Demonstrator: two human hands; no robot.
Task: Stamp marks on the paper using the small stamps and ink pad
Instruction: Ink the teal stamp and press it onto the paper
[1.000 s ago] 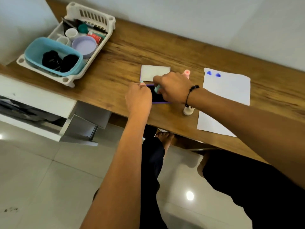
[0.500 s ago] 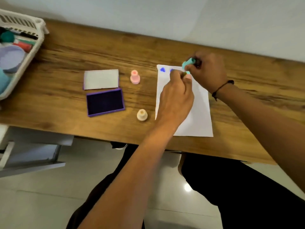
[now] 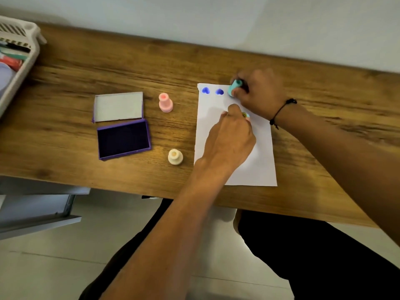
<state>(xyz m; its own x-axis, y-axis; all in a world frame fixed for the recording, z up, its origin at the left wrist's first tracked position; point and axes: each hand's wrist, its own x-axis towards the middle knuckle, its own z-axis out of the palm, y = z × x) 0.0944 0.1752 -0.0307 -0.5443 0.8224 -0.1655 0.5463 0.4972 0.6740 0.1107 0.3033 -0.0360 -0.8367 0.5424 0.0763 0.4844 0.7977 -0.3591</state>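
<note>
Teal stamp (image 3: 234, 87): pressed onto paper's top edge, right of two blue heart marks (image 3: 212, 91).
Right hand (image 3: 259, 94): fingers closed around teal stamp.
Left hand (image 3: 231, 135): resting mid-paper, fingers curled on a small pinkish piece, unclear.
Paper (image 3: 255, 169): right of centre on surface.
Ink pad (image 3: 123, 139): open, left of centre; pink stamp (image 3: 165, 102) and cream stamp (image 3: 175, 156) upright between pad and paper.
</note>
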